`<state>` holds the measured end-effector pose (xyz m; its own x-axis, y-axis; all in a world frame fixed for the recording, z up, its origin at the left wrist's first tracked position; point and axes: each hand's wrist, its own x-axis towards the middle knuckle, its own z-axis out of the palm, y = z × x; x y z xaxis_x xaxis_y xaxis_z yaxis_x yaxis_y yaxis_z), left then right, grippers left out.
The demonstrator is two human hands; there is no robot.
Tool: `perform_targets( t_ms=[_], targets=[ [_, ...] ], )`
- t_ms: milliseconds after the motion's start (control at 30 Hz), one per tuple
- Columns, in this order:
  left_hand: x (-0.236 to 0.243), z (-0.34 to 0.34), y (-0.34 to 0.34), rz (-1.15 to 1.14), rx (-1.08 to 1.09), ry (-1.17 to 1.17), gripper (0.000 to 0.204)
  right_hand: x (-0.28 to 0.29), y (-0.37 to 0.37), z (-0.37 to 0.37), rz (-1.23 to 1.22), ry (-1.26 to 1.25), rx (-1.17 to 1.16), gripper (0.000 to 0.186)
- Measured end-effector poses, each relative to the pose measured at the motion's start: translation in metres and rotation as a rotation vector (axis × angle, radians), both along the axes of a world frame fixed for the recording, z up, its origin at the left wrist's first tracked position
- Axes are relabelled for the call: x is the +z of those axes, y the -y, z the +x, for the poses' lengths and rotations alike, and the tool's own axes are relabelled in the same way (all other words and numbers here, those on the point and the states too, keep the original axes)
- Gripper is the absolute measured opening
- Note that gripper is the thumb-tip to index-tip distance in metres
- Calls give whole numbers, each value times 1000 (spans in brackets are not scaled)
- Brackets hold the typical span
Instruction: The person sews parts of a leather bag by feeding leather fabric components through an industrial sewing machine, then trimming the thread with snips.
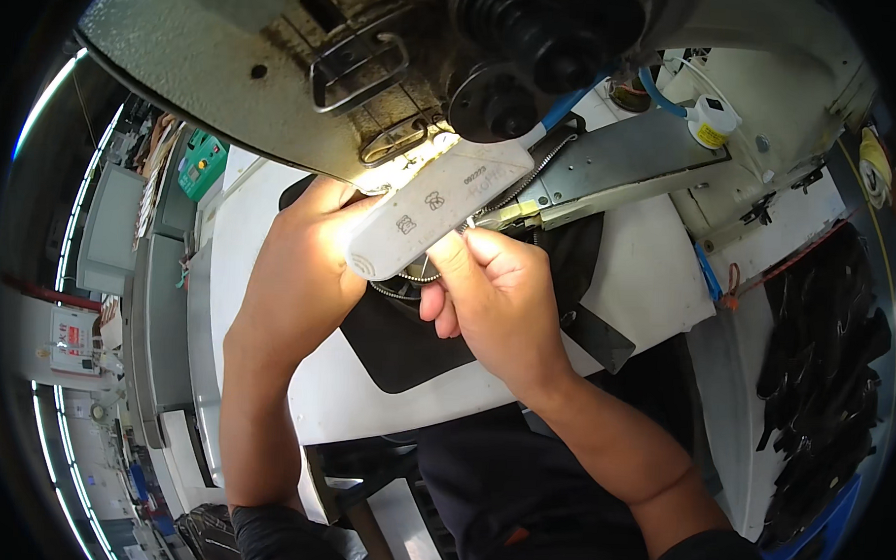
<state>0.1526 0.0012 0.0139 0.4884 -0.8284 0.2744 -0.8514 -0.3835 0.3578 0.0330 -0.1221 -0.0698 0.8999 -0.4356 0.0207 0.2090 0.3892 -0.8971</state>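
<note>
My right hand [502, 297] is closed in a pinch at the front of the sewing machine's work area, thumb and forefinger together. A small white tip shows at the fingertips, but I cannot make out what they hold. Beneath both hands lies a flat black fabric piece [406, 353]. A dark strip with a pale toothed edge, like a zipper [396, 292], curves over it between the hands. My left hand [306, 260] reaches in from the left, and its fingers are hidden behind a long grey lamp [441, 211], which lights the spot brightly.
The sewing machine head [248, 66] hangs over the hands. Its metal arm [630, 168] extends to the right above the white table [340, 414]. A white and yellow cap with a blue tube [712, 121] stands behind. Many black pieces [825, 362] hang at the right.
</note>
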Motion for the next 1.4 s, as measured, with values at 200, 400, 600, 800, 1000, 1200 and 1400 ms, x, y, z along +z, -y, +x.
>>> perform_targets(
  t_ms=[200,400,600,800,1000,1200,1400],
  targets=[
    [9,28,11,73,-212,41,32,-3,17,-8,-202,-96,-30,48],
    [11,23,8,101,-175,107,26,-1,31,-13,-329,-162,42,50],
    [10,0,8,23,-154,-263,26,-7,27,-10,-277,-139,18,48],
    [-19,-12,16,-181,-45,-262,25,-9,23,-11,-222,-187,11,45],
    [-29,-10,18,-227,-70,-223,20,-9,26,-9,-233,-80,-43,46],
    [-19,-8,18,-153,-25,-265,22,-2,16,-5,-27,-91,-99,47],
    [-9,-13,19,-130,-69,-42,28,-1,-3,3,30,-57,-218,46]
  ],
)
